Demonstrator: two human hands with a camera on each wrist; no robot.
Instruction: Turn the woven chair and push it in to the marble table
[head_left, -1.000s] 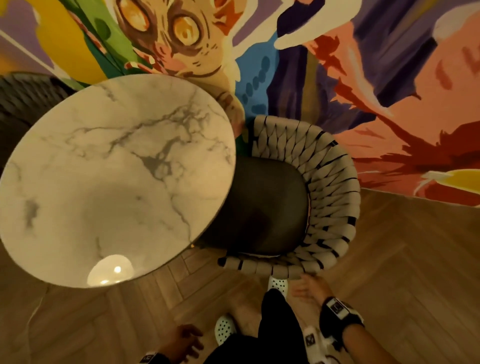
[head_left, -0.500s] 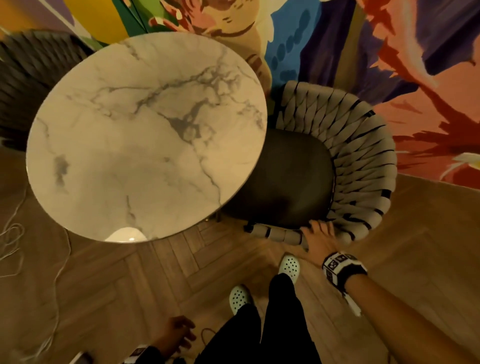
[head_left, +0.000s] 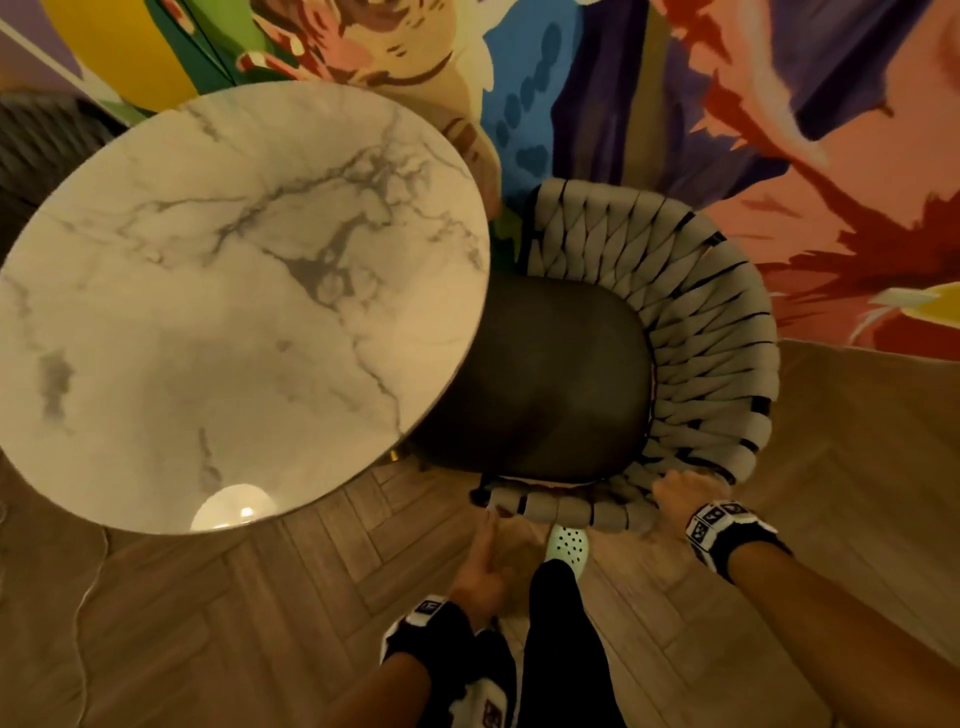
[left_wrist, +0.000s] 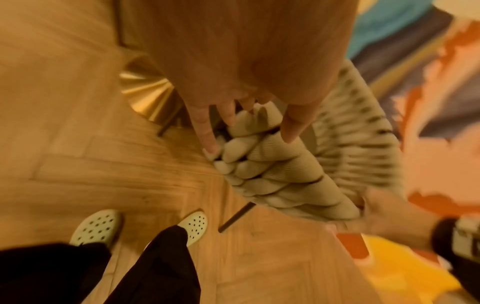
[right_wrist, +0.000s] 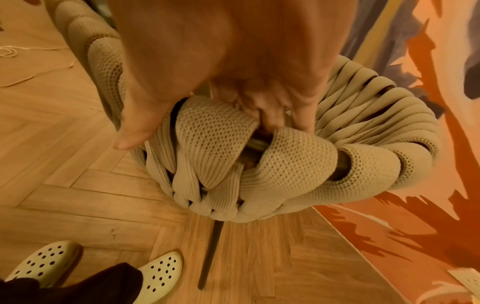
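Observation:
The woven chair (head_left: 701, 338), beige straps around a dark seat (head_left: 545, 379), stands right of the round marble table (head_left: 234, 291), its seat partly under the tabletop's edge. My right hand (head_left: 680, 488) grips the chair's near rim. In the right wrist view its fingers (right_wrist: 280, 119) curl into the weave (right_wrist: 298, 164) with the thumb on the outside. My left hand (head_left: 488, 525) reaches to the near arm's end. The blurred left wrist view shows that hand (left_wrist: 249, 131) with straight, spread fingers straddling the arm's tip (left_wrist: 280, 170).
A painted mural wall (head_left: 779, 156) runs close behind the chair. A second, dark woven chair (head_left: 47, 140) sits at the far left. The table's gold base (left_wrist: 148, 96) stands on herringbone wood floor. My feet in pale clogs (head_left: 569, 545) are just before the chair. A cord (head_left: 88, 587) lies left.
My right hand rose from beside my leg to the chair's near rim and took hold. My left hand came up from low by my leg to the arm's end.

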